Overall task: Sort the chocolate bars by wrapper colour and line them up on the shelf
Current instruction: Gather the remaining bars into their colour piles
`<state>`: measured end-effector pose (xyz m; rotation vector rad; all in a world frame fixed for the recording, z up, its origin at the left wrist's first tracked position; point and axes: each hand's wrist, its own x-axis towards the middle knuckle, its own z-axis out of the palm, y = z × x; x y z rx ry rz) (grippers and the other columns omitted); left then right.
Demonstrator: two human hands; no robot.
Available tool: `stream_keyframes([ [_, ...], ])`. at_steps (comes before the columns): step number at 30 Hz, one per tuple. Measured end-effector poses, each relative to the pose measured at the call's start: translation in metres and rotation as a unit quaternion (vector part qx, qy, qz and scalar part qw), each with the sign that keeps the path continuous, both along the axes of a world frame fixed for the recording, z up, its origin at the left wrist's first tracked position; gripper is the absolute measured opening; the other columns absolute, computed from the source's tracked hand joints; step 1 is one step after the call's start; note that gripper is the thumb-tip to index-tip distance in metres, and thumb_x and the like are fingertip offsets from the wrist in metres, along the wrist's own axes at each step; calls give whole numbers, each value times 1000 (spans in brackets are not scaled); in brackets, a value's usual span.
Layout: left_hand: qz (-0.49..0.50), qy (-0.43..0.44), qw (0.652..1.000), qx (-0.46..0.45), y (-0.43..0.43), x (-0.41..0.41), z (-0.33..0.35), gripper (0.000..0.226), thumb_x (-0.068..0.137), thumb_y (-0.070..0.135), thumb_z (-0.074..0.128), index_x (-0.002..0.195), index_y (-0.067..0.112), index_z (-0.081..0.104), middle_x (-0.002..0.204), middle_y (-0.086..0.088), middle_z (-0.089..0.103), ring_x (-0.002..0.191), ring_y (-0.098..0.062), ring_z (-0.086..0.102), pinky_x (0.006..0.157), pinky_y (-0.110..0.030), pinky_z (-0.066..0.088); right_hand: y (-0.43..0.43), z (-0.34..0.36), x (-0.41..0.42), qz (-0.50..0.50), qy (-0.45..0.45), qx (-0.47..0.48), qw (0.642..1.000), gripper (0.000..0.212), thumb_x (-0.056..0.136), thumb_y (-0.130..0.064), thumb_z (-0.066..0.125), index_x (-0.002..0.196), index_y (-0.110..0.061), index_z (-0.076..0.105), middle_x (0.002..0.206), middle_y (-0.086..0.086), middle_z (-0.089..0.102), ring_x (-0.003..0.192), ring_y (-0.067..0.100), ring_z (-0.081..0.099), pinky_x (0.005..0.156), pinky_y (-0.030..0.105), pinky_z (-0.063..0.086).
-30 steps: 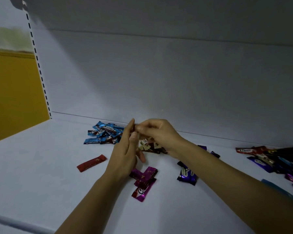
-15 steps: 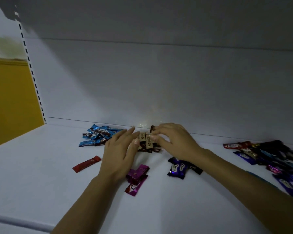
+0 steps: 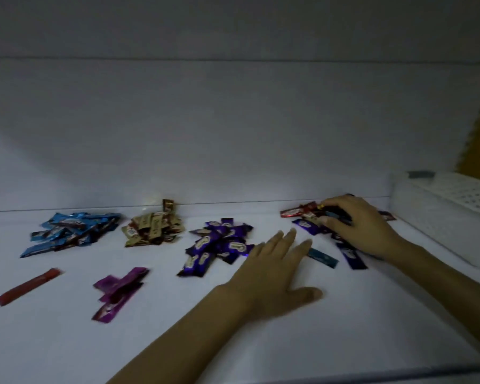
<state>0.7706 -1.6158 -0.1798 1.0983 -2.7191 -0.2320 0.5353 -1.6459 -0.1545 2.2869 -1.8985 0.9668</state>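
Resting flat on the smooth white shelf [image 3: 67,342], left hand [image 3: 272,275] with fingers spread, right hand [image 3: 358,225] arched over crinkly mixed foil bars [image 3: 297,212], grip unclear

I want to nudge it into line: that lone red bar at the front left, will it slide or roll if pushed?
The red bar lies flat and slim on the smooth white shelf, so it will probably slide, not roll. Pushed at one end, it may swivel, being long and narrow. It looks small and thin, so likely light.
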Motion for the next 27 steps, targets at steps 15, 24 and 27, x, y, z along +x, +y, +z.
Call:
stream_keyframes([
  [15,113,141,983,25,-60,-141,-10,75,86,71,37,150,38,14,161,1,8,147,-19,5,117,-51,11,-32,-44,-88,-200,-93,69,973,45,94,-37,51,133,-14,49,131,15,52,118,32,49,96,43,43],
  [24,90,94,986,-102,-49,-159,-24,97,63,94,30,143,39,28,154,11,25,145,-12,11,115,-50,-10,-30,-43,-85,-233,-142,-5,962,20,92,-26,49,88,-14,64,89,3,65,80,21,60,65,30,42],
  [27,160,72,969,-175,-40,-160,-16,107,55,100,10,141,40,32,155,12,26,146,-17,9,105,-49,-29,-27,-44,-78,-248,-88,21,965,26,93,-30,47,78,-14,60,80,2,63,69,18,54,56,27,34],
])
